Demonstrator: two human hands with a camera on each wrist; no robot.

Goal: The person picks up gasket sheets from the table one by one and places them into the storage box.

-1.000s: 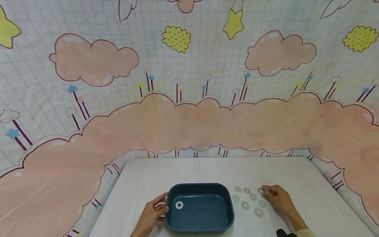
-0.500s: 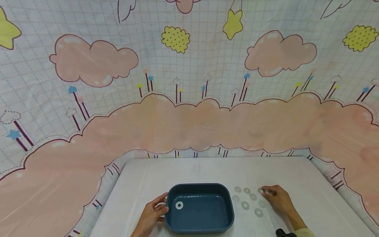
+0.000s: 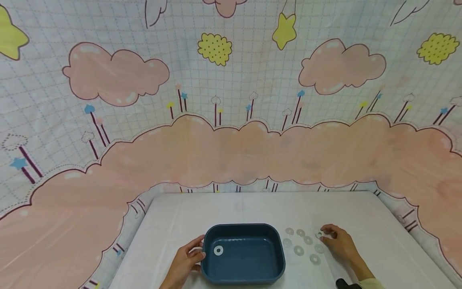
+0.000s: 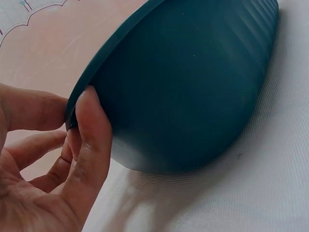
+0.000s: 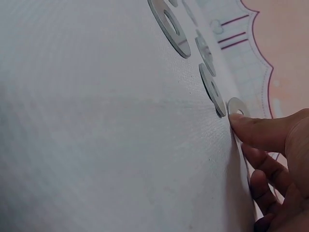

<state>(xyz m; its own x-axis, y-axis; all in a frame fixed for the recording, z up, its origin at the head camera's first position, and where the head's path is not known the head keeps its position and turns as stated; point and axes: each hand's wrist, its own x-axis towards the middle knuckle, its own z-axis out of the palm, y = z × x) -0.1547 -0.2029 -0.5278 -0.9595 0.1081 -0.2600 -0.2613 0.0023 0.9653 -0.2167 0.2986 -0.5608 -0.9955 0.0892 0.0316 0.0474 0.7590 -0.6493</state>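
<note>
A dark blue plastic tub [image 3: 278, 257] stands at the table's front middle, with one white washer [image 3: 218, 250] lying inside near its left wall. My left hand [image 3: 199, 248] grips the tub's left rim; in the left wrist view its thumb [image 4: 91, 140] lies against the ribbed outer wall [image 4: 193, 82]. To the right of the tub, several flat washers [image 3: 298, 250] lie spread on the cloth. My right hand [image 3: 322, 236] pinches the far right washer [image 3: 319, 234], which is tipped up on edge. In the right wrist view a fingertip [image 5: 246, 126] touches that washer [image 5: 235, 105].
The white table [image 3: 238, 204] is ringed by a hanging cloth with pink clouds [image 3: 231, 148] at the back and both sides. A black wrist strap [image 3: 344, 284] shows at the bottom right. More washers [image 5: 169, 24] lie beyond the fingertip in the right wrist view.
My right fingertips have closed on the far right washer and tipped its edge up off the cloth. The left hand and the tub have stayed put.
</note>
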